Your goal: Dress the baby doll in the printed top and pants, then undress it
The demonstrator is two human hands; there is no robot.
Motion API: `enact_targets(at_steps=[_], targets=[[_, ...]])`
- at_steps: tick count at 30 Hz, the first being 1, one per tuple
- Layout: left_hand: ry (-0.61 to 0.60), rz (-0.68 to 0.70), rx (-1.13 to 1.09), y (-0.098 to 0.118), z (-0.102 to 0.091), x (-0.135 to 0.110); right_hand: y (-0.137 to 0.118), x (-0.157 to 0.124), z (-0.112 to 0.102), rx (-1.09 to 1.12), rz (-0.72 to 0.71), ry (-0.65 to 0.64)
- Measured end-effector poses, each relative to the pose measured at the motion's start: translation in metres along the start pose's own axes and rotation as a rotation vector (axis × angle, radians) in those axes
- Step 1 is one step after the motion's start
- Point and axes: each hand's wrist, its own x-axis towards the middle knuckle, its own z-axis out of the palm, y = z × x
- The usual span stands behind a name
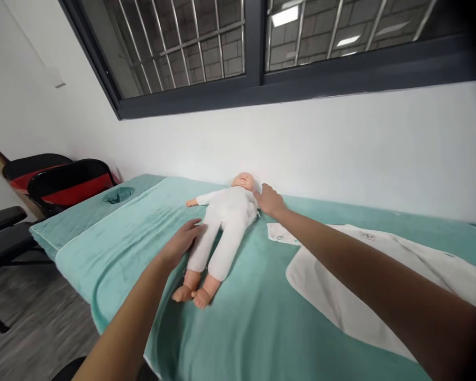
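A baby doll [226,211] in white clothing lies on its back on a bed with a teal cover, head toward the wall and bare feet toward me. My left hand [183,241] is beside the doll's leg on the left, fingers stretched out and fingertips against the white trouser leg. Next to the doll's head and shoulder on the right is my right hand [270,201], thumb apart from the fingers. The doll's arm on that side is hidden, and the cloth there looks bunched. Its other arm stretches out to the left.
A white baby garment [333,286] lies spread on the teal cover [262,323] at the right, partly under my right forearm. The white wall and barred window [190,42] rise behind the bed. Black and red chairs [77,182] stand at the left, near the bed's face hole [119,195].
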Motion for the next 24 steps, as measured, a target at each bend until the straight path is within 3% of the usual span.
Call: enact_targets(at_steps=[4,8,11,14,17,20,24], targets=[[-0.307,-0.095,-0.324,-0.004,0.005,0.024,-0.012,0.049,0.026,0.096,0.054,-0.105],[-0.34,-0.183,-0.393,0.001,0.023,0.035,-0.011,0.063,0.033,0.169,0.086,-0.144],[-0.345,-0.202,-0.4,0.009,0.038,0.027,-0.004,0.058,0.019,0.211,0.075,-0.154],[-0.375,-0.169,-0.415,0.024,0.058,0.004,0.011,0.041,-0.013,0.243,0.058,-0.146],[-0.408,-0.08,-0.439,0.047,0.089,-0.029,0.038,0.014,-0.059,0.263,0.078,-0.087],[-0.464,-0.009,-0.456,0.072,0.135,-0.065,0.08,-0.023,-0.114,0.281,0.12,-0.026],[-0.587,0.016,-0.468,0.092,0.214,-0.11,0.156,-0.078,-0.179,0.267,0.211,0.032]])
